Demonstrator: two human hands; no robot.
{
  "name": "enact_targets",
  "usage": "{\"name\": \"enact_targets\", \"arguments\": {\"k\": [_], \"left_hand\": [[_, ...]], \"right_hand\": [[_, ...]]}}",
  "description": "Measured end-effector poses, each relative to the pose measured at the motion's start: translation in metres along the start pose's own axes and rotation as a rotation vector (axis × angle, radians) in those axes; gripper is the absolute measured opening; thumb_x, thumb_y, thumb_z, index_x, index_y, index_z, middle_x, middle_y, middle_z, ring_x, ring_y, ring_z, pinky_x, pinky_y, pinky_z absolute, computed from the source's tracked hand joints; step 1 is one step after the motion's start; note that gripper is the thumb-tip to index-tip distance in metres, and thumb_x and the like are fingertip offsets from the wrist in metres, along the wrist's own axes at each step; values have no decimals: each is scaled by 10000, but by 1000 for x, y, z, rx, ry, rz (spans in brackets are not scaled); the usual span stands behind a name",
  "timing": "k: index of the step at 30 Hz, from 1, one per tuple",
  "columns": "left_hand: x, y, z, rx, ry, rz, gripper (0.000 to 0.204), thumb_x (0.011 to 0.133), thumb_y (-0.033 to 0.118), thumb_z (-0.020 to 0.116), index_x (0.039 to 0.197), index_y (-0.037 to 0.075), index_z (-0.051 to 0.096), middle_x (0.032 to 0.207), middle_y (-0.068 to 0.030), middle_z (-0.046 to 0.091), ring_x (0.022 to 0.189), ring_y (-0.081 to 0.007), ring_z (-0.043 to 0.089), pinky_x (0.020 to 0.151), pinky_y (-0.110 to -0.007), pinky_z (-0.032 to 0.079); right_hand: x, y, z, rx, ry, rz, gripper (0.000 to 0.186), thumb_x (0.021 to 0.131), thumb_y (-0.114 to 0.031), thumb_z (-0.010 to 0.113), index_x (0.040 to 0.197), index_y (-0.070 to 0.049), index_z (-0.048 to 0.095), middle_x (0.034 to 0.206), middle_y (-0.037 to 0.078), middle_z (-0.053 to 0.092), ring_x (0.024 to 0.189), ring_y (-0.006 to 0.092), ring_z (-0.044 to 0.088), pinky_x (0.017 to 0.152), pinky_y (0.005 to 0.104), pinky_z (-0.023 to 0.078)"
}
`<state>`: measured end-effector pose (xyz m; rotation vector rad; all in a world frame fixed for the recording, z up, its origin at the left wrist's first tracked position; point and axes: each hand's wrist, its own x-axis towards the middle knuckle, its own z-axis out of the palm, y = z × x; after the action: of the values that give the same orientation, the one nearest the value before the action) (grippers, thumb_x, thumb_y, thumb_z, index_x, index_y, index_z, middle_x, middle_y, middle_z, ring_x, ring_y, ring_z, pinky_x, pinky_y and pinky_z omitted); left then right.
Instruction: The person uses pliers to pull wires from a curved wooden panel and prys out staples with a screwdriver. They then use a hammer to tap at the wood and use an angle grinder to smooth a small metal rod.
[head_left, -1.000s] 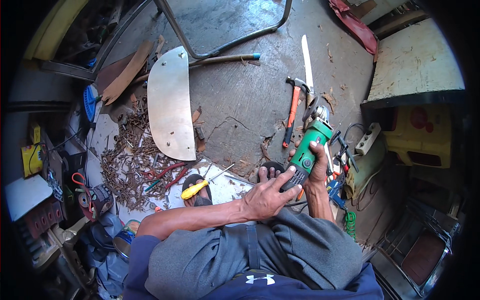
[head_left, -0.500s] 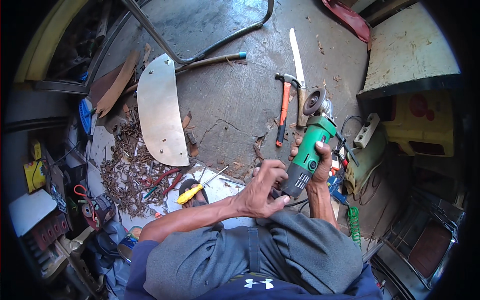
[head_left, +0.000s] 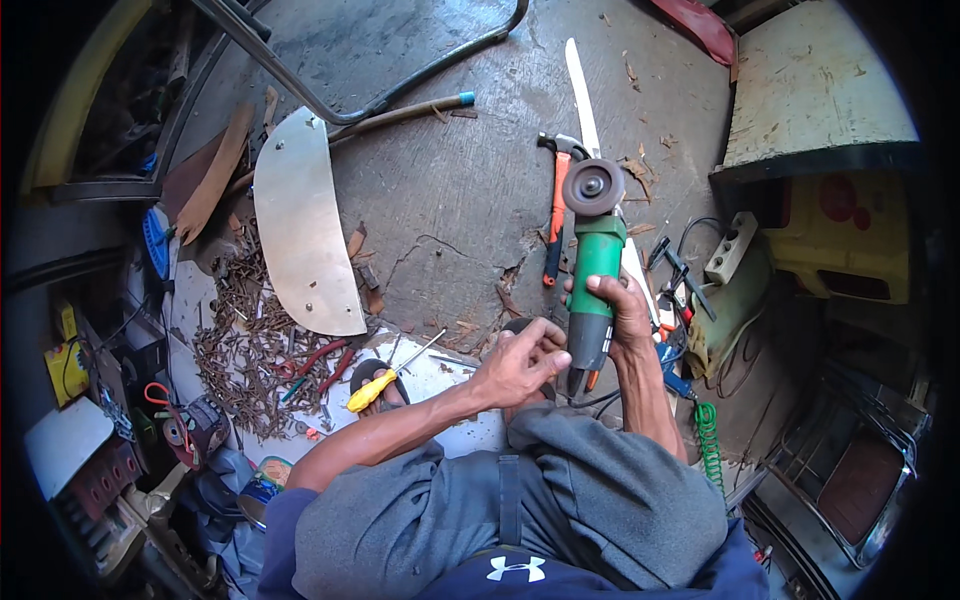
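Note:
My right hand (head_left: 630,320) grips a green angle grinder (head_left: 598,255) by its body, with the grinding disc (head_left: 592,186) on top, its face toward me. My left hand (head_left: 515,360) is just left of the grinder's dark rear end, fingers loosely bent and apart, holding nothing I can see. Beyond the grinder lie an orange-handled hammer (head_left: 559,200) and a long pale blade (head_left: 578,90), its lower part partly hidden. A yellow screwdriver (head_left: 370,390) rests over my left foot.
A curved pale panel (head_left: 305,220) lies front-left beside a pile of rusty nails (head_left: 235,350). A bent metal tube frame (head_left: 290,85) stands beyond. At right are a power strip (head_left: 730,250), a yellow plastic body (head_left: 840,240), a pale cabinet (head_left: 810,80) and a green coiled hose (head_left: 708,440).
The grinder has swung more upright and turned, so the disc's face now shows. My left hand has come off its rear end, leftward. The view has shifted slightly.

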<state>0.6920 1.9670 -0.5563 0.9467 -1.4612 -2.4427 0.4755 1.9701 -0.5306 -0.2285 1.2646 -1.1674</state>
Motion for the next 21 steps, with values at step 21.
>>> {"name": "enact_targets", "arguments": {"k": [21], "left_hand": [[35,-40,-151,1038,739,133,233,946,163,661,1165,85,647,1066,-171,615,901,-422,667,763,-508,541]], "right_hand": [[177,-77,-160,-563,510,-113,633,728,-370,811,1165,53,637,995,166,707,776,243,709,702,376,581]]}}
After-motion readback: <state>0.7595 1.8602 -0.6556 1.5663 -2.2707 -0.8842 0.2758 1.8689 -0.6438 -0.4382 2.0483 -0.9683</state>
